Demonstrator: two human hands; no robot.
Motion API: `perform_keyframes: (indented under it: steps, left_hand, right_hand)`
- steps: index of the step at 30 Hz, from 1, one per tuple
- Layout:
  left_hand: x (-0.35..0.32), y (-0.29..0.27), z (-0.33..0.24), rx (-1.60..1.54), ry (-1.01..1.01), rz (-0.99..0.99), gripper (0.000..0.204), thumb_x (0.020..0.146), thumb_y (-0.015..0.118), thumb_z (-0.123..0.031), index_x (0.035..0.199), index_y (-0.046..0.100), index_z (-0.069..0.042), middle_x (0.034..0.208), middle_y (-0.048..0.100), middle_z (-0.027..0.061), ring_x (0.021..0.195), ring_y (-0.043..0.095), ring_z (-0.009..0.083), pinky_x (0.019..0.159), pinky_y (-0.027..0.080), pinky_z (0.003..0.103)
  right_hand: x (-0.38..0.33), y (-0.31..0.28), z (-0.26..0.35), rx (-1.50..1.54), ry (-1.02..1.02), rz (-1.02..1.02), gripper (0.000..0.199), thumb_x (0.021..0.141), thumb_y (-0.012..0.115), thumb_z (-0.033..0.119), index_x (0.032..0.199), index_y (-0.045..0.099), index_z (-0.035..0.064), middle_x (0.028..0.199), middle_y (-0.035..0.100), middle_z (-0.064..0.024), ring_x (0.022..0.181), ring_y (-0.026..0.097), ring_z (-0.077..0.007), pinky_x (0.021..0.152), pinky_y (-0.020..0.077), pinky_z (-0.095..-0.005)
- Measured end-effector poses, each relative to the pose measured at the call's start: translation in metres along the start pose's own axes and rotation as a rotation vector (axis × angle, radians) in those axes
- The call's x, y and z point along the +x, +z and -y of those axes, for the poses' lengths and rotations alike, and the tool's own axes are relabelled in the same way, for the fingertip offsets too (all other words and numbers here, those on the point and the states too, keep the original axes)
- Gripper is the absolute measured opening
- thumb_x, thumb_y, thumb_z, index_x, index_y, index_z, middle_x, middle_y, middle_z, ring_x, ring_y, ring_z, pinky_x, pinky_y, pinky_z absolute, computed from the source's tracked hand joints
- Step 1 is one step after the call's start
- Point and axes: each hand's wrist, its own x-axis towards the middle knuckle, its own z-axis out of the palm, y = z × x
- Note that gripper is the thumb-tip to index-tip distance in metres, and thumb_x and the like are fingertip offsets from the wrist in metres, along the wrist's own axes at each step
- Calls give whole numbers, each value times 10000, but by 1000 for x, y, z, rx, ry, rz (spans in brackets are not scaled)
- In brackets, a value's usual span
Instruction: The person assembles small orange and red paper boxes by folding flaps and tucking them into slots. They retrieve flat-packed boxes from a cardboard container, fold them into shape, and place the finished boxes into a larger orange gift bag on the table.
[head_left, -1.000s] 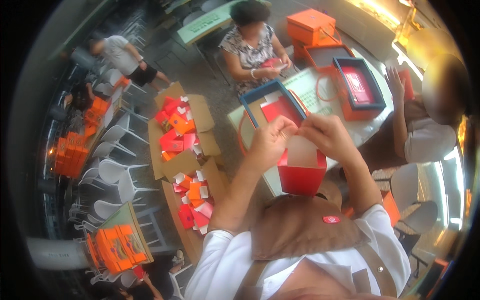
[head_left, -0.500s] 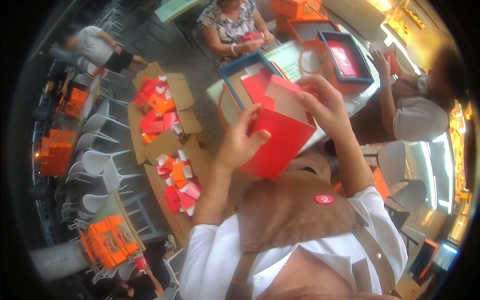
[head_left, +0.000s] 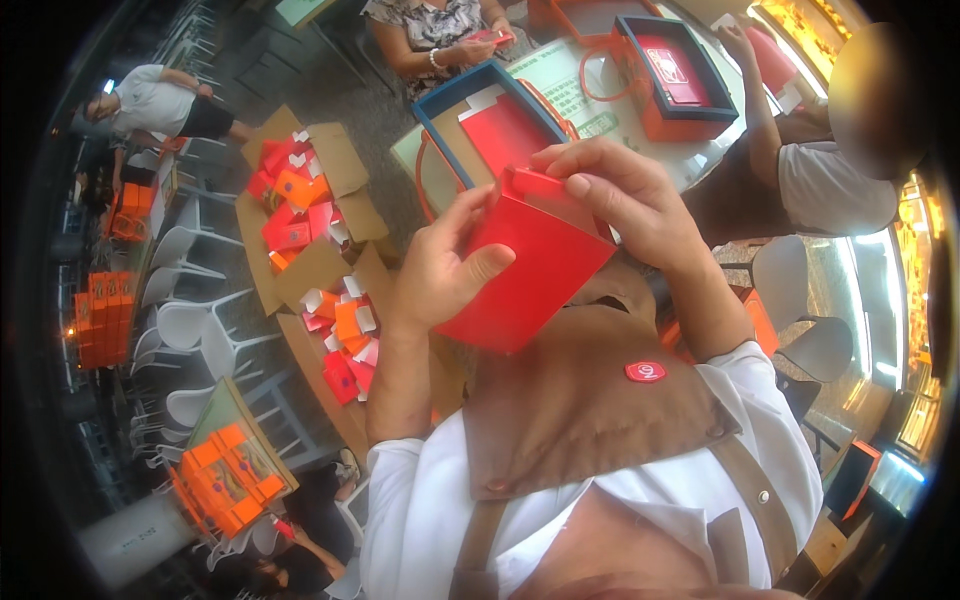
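Between my two hands is a red paper box (head_left: 535, 275), tilted, with its upper end toward the table. My left hand (head_left: 445, 258) grips its left side, thumb lying along the front face and fingers behind. At the box's top end, the fingers of my right hand (head_left: 630, 195) press on a folded red flap (head_left: 540, 187). Just beyond, a blue-rimmed box (head_left: 470, 95) with an orange handle sits on the table and holds a flat red carton piece (head_left: 508, 135) with a white tab.
Two open cardboard cartons (head_left: 352, 160) full of red and orange small boxes stand to my left. Another blue-rimmed orange box (head_left: 690, 128) is on the table (head_left: 560, 75). A person sits across; another is close at my right. White chairs (head_left: 190, 325) line the left.
The upright flap at the box's top has been folded down under my right fingers. The box and both hands have shifted slightly left in the view.
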Motion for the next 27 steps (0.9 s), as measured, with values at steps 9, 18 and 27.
perform_keyframes:
  steps: [9,18,27]
  left_hand:
    - [-4,6,7,65,25,-52,833,828,752,-562,1358,497,29,1171,682,194,1119,648,231,953,502,346]
    - [9,13,8,-11,9,-9,834,838,750,-542,1374,482,38,1147,674,156,1091,632,188,941,496,318]
    - [20,11,15,-139,0,-9,845,828,764,-512,1399,461,31,1115,645,100,1058,614,157,935,484,297]
  right_hand:
    - [-13,10,-2,-47,-45,-45,180,975,606,178,978,612,-2,1263,626,-148,1063,606,-167,885,492,-320]
    - [-20,4,-12,-328,-264,-120,130,949,643,121,1002,648,3,1237,622,-177,1012,653,-288,812,543,-363]
    - [-27,4,-17,-502,-342,-128,364,904,691,84,1260,632,35,1197,632,-199,1034,656,-347,854,547,-386]
